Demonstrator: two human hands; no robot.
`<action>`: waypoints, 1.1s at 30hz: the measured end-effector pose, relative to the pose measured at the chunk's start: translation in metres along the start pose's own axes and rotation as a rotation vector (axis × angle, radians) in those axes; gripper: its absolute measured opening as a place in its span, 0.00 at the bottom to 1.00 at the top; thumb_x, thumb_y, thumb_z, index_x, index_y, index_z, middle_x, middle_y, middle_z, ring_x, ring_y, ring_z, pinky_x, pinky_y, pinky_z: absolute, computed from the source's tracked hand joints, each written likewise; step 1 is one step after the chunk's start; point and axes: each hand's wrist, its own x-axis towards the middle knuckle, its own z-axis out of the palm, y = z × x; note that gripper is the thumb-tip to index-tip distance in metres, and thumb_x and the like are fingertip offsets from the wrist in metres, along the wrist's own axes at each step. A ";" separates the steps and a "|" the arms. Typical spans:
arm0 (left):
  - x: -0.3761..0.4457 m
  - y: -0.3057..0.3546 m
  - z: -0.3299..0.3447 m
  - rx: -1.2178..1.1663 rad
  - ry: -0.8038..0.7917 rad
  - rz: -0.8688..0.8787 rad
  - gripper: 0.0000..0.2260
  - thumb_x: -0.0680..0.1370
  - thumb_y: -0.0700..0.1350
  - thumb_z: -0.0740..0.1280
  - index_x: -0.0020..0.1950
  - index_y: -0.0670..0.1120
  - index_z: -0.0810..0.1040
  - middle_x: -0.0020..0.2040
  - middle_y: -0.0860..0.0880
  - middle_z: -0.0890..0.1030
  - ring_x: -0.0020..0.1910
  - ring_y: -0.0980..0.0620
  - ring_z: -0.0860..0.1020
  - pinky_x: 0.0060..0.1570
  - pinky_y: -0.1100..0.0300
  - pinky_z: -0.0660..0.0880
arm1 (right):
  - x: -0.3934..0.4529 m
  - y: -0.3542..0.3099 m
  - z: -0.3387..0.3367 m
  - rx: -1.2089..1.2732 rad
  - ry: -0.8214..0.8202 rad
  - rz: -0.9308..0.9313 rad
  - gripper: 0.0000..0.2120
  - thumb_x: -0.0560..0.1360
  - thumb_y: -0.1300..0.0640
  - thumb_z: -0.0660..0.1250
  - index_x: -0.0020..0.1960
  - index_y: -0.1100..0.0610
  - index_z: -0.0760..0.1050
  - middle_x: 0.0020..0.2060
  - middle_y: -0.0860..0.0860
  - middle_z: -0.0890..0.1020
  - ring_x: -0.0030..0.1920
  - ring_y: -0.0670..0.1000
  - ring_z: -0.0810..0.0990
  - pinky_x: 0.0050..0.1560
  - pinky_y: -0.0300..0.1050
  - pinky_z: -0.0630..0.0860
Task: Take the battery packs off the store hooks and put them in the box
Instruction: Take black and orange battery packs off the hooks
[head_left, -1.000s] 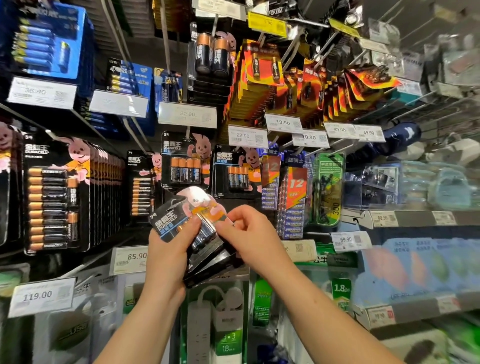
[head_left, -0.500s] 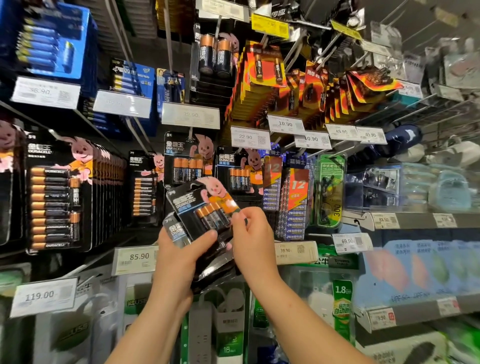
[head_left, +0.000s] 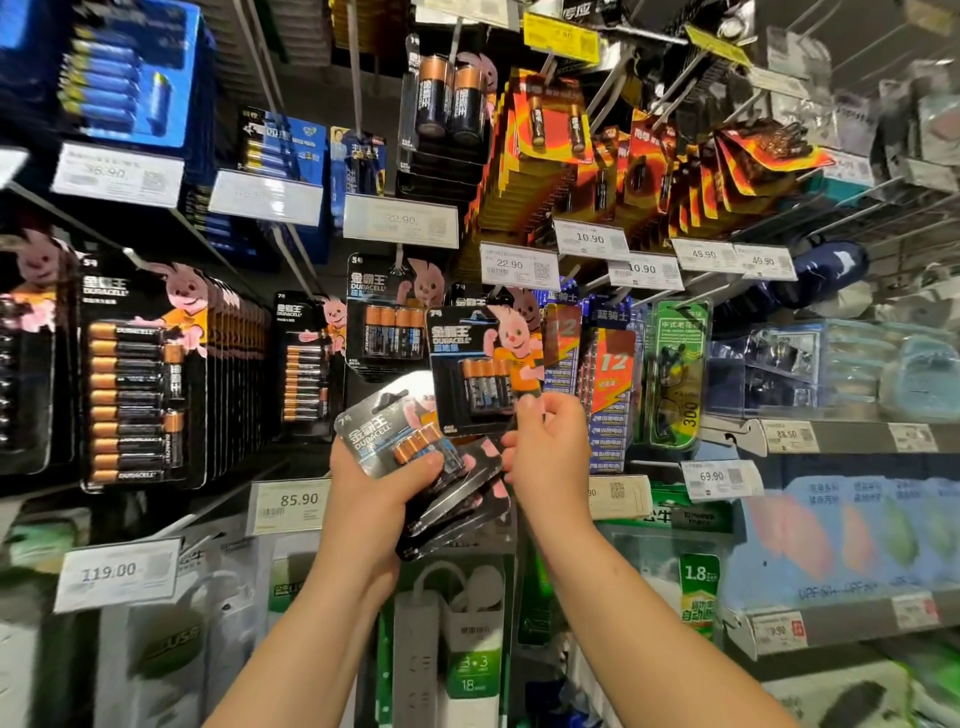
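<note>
From the head view, both my forearms reach up and forward toward the wall of hooks, wrists bent back, hands close together at the middle of the display.

My left hand grips a fanned stack of black battery packs: the thumb lies across the face of the top pack, the other fingers curl behind the stack. The stack tilts, its top edge leaning left.

My right hand is just beside the left, fingers curled, pinching the lower right corner of one pack between thumb and forefinger. That pack stands nearly upright, just above the stack, in front of the hanging packs on the hooks. Whether it is clear of its hook I cannot tell.

Left of my hands hang large packs in a deep row; price tags run along the shelf edges. The box is not in view.
</note>
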 end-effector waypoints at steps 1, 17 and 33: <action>0.002 0.000 -0.001 -0.008 0.017 -0.002 0.29 0.71 0.27 0.70 0.68 0.44 0.68 0.56 0.41 0.82 0.50 0.45 0.83 0.45 0.52 0.79 | 0.001 0.001 -0.003 0.023 -0.012 0.015 0.06 0.82 0.54 0.57 0.46 0.50 0.67 0.40 0.55 0.78 0.33 0.49 0.76 0.29 0.38 0.72; 0.010 0.005 -0.006 -0.043 0.063 0.009 0.29 0.72 0.28 0.70 0.69 0.46 0.68 0.57 0.42 0.82 0.54 0.42 0.82 0.55 0.44 0.78 | 0.048 -0.004 -0.005 0.001 0.037 -0.031 0.07 0.83 0.56 0.56 0.53 0.58 0.69 0.42 0.53 0.77 0.31 0.48 0.74 0.23 0.33 0.67; 0.011 0.006 0.006 -0.007 0.084 0.033 0.29 0.72 0.30 0.72 0.69 0.47 0.68 0.57 0.44 0.82 0.55 0.43 0.82 0.57 0.41 0.78 | 0.078 -0.004 0.002 -0.224 -0.192 0.140 0.09 0.82 0.53 0.57 0.56 0.58 0.68 0.34 0.54 0.82 0.26 0.48 0.77 0.24 0.39 0.68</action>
